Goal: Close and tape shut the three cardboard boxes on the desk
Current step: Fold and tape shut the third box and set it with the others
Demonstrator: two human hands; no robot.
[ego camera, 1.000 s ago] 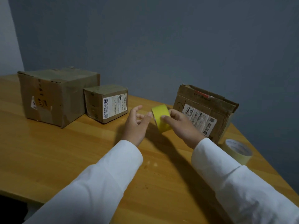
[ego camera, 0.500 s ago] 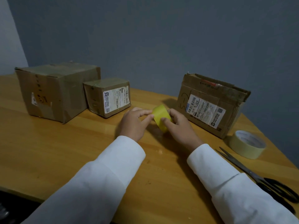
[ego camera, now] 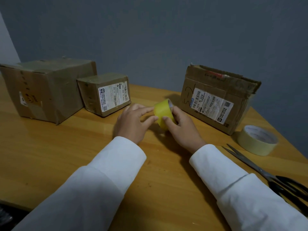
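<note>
A wooden desk (ego camera: 50,155) stands against a grey-blue wall (ego camera: 166,39). Three cardboard boxes sit on it. The large box (ego camera: 48,90) is at the far left, its top flaps down. The small box (ego camera: 104,94) stands just beside it on the right, top covered with tape, white label facing the camera. The third box (ego camera: 218,99) stands at the right, well apart from the other two, with a label on its front; its top flaps appear ragged and not fully flat.

Between the small box and the third box, both hands hold a yellow tape roll (ego camera: 164,113) just above the desk. The right hand (ego camera: 182,129) grips the roll, thumb curled over its outer face. The left hand (ego camera: 131,122) touches the roll's left side with extended fingertips.

A second, pale roll (ego camera: 257,142) lies flat at the right, near the third box. Scissors (ego camera: 270,175) lie closed just in front of it, black handles toward the camera. Both arms wear white sleeves (ego camera: 108,172).
</note>
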